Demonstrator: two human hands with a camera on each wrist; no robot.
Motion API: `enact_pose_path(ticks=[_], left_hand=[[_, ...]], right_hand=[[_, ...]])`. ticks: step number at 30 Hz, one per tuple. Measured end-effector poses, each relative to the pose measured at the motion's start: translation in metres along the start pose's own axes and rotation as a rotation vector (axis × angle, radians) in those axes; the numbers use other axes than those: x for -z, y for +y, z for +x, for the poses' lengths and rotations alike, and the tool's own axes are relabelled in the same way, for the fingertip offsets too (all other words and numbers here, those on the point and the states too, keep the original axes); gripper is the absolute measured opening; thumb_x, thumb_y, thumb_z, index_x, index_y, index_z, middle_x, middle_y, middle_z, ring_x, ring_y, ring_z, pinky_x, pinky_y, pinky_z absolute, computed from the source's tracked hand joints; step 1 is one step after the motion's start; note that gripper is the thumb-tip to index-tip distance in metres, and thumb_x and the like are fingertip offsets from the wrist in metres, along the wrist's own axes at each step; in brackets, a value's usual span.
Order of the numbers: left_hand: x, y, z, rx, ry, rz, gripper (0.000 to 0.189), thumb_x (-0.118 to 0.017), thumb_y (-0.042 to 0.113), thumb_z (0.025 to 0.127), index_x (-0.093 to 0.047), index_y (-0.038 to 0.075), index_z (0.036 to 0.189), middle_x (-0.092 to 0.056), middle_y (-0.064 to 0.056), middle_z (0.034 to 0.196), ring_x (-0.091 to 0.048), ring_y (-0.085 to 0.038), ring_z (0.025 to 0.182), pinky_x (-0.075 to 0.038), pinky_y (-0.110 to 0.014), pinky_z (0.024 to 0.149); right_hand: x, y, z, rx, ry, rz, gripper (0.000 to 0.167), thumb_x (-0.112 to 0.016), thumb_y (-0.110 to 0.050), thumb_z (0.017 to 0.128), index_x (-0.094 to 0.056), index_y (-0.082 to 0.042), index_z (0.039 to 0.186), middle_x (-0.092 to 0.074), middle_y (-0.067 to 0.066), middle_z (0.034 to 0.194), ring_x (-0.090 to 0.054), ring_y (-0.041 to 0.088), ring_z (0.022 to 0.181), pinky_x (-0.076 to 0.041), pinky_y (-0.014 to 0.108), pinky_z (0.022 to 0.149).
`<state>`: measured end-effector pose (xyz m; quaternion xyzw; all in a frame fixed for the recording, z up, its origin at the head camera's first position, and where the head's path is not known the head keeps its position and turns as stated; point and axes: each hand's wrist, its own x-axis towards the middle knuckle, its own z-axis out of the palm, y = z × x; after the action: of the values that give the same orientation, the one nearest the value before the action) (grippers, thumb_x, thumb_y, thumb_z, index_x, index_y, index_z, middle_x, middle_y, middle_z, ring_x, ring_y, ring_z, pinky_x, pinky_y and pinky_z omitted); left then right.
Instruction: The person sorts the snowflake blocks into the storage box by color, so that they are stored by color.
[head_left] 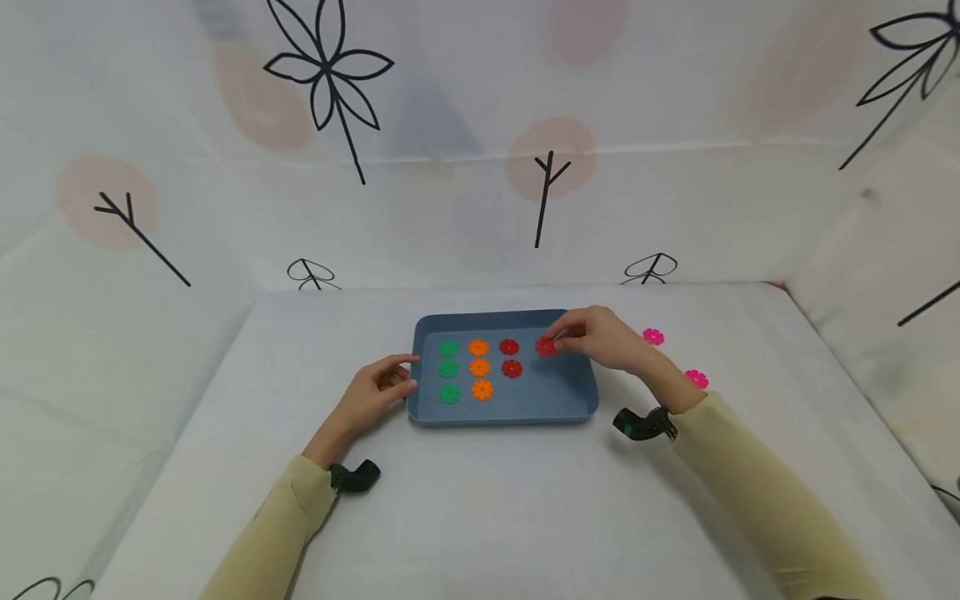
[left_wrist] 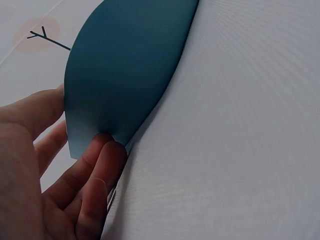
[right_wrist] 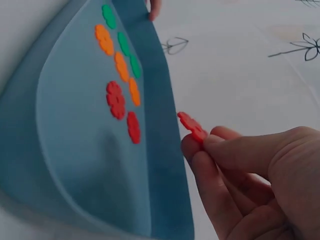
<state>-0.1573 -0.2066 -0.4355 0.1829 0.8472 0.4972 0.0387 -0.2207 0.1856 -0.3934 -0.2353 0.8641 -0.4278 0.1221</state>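
My right hand (head_left: 602, 337) pinches a red notched plastic disc (right_wrist: 192, 126) between thumb and fingertips, over the right part of a blue-grey tray (head_left: 536, 400). Two red discs (head_left: 512, 368) lie to the left of it in the tray. Beside them is a column of orange discs (head_left: 479, 367), and farthest left a column of green discs (head_left: 447, 369). At the tray's left side rests my left hand (head_left: 371, 392), its relaxed fingers touching the outer wall (left_wrist: 125, 65).
Two pink discs lie on the white tablecloth right of the tray: one farther back (head_left: 653, 337) and one near the right wrist (head_left: 696, 379). A patterned cloth (head_left: 450, 225) stands behind the table. Each wrist carries a small black camera mount (head_left: 356, 477).
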Motion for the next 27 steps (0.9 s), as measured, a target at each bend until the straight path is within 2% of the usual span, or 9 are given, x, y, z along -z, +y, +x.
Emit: enact_pose_path(ticks=[7, 11, 21, 27], left_hand=[[0.001, -0.001, -0.001, 0.002, -0.005, -0.009, 0.041, -0.068, 0.01, 0.096, -0.059, -0.002, 0.134, -0.065, -0.014, 0.099, -0.061, -0.023, 0.081, -0.049, -0.027, 0.072], [0.001, 0.0, -0.001, -0.001, -0.007, -0.012, 0.041, -0.068, 0.009, 0.096, -0.059, -0.003, 0.134, -0.064, -0.014, 0.099, -0.061, -0.023, 0.081, -0.049, -0.027, 0.072], [0.001, 0.001, -0.002, -0.004, -0.004, -0.018, 0.042, -0.067, 0.008, 0.096, -0.058, -0.004, 0.134, -0.064, -0.016, 0.099, -0.061, -0.025, 0.081, -0.048, -0.027, 0.071], [0.0, 0.002, -0.002, 0.002, -0.012, -0.025, 0.042, -0.067, 0.008, 0.096, -0.057, -0.005, 0.135, -0.064, -0.016, 0.099, -0.061, -0.025, 0.081, -0.048, -0.026, 0.071]], right_hand=[[-0.013, 0.0, 0.019, 0.034, -0.107, 0.028, 0.015, -0.07, -0.003, 0.092, -0.077, -0.006, 0.105, -0.071, 0.005, 0.102, -0.065, 0.021, 0.089, -0.052, 0.033, 0.079], [-0.017, 0.005, 0.025, 0.049, -0.179, 0.053, 0.015, -0.069, -0.002, 0.093, -0.076, -0.004, 0.106, -0.072, 0.006, 0.101, -0.068, 0.02, 0.089, -0.053, 0.033, 0.083], [-0.022, 0.014, 0.031, -0.035, -0.313, 0.079, 0.014, -0.071, -0.006, 0.091, -0.077, -0.004, 0.104, -0.073, 0.005, 0.095, -0.067, 0.019, 0.083, -0.052, 0.033, 0.079], [-0.024, 0.014, 0.034, -0.107, -0.407, 0.118, 0.014, -0.069, -0.002, 0.091, -0.077, -0.004, 0.102, -0.071, 0.006, 0.1, -0.067, 0.02, 0.084, -0.055, 0.033, 0.078]])
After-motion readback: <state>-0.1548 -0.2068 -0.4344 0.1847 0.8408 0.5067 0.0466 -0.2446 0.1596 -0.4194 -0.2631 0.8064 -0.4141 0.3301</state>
